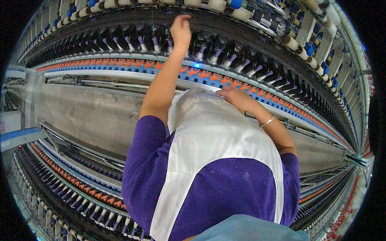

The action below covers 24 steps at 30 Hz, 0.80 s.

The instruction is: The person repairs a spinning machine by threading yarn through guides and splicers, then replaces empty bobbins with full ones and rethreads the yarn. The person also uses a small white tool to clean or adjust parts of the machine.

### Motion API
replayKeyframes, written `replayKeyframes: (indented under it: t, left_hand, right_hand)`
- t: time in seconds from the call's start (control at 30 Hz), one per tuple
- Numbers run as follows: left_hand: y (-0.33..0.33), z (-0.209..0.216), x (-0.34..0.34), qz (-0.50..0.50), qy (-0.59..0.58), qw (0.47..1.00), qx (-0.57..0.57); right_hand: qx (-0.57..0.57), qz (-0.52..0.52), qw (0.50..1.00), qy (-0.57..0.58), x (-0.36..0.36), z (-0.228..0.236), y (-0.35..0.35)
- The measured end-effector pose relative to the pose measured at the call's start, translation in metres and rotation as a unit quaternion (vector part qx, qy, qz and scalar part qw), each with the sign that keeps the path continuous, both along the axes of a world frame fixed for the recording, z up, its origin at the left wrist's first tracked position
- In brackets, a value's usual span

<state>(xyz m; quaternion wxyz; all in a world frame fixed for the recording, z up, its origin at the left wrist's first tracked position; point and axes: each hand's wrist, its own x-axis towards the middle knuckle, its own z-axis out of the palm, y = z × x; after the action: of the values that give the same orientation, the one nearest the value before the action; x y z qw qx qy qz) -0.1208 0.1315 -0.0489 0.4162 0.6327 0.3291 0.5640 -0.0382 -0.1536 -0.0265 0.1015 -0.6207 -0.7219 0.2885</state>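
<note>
Spools, purple and white, stand in a long row on the far side of the scene, and the left hand reaches past them. Its fingers bend toward the right and are blurred; I cannot tell whether this grip is closed on anything. The right hand, nearer and to the right, rests at the far edge of a white apron, fingers curled; whether its grip pinches the cloth is unclear. A bracelet circles the right wrist.

On the near side of the spools runs a line of orange pieces, with a small blue light shining beside it. White rollers line the far edge. Near left, across a grey floor, stands another row of spools.
</note>
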Motion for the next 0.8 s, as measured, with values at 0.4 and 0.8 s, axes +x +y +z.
replayKeyframes:
  t: [0.4, 0.8]
  left_hand:
    - [-0.005, 0.003, 0.006, 0.028, 0.141, 0.966, 0.214]
    - [0.019, 0.002, 0.057, 0.143, -0.179, 0.973, 0.039]
  right_hand:
    - [-0.044, 0.127, 0.988, 0.070, -0.025, 0.073, 0.012]
    - [-0.081, 0.228, 0.919, -0.312, -0.047, 0.064, 0.030]
